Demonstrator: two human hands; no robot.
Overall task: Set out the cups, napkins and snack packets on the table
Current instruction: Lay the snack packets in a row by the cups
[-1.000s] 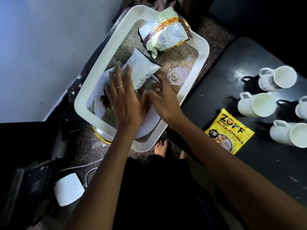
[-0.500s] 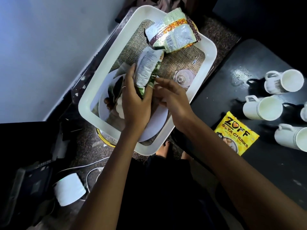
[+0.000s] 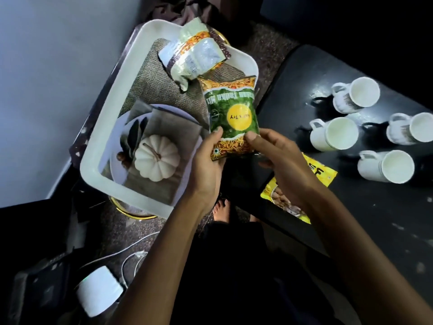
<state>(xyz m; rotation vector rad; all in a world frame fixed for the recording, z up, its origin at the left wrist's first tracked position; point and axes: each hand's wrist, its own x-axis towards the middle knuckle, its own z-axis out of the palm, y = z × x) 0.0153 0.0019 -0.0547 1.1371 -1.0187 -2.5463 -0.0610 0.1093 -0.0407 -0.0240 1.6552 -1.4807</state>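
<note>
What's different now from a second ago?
The green snack packet, which lay face down in the white tray, has been lifted and turned over; the left hand and right hand now both hold its lower end above the tray's edge. That uncovered the plate picture on the tray's floor. The other packet in the tray, the yellow packet and the four cups on the table stayed put.

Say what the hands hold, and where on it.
Both hands, left and right, pinch the green packet by its near end, thumbs on its front.
</note>
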